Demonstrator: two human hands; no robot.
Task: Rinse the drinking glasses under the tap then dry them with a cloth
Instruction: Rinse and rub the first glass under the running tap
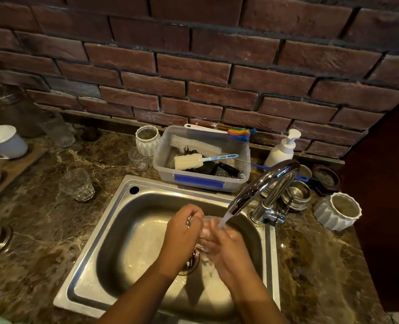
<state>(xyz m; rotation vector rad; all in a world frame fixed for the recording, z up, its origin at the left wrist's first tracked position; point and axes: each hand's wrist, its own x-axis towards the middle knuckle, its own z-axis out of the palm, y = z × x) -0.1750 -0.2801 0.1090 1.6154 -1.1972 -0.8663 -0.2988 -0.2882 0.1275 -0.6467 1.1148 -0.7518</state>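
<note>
— so, fingers?
— both curled round the glass (206, 226), left hand (182, 232) and right hand (226, 249), under the tap (264, 183) stream over the sink (88, 251).
— progress?
— early, i'd say: rinsing this one; a second glass (78, 184) waits on the counter (41, 218) off the sink's back-left corner. drying not begun; no cloth seen.
— room?
— basin's open; tap is close above, walls well apart.

Marble counter (41, 213) carries a glass (77, 184), plastic tub (161, 169) (brushes (195, 145) inside), soap bottle (280, 153).
</note>
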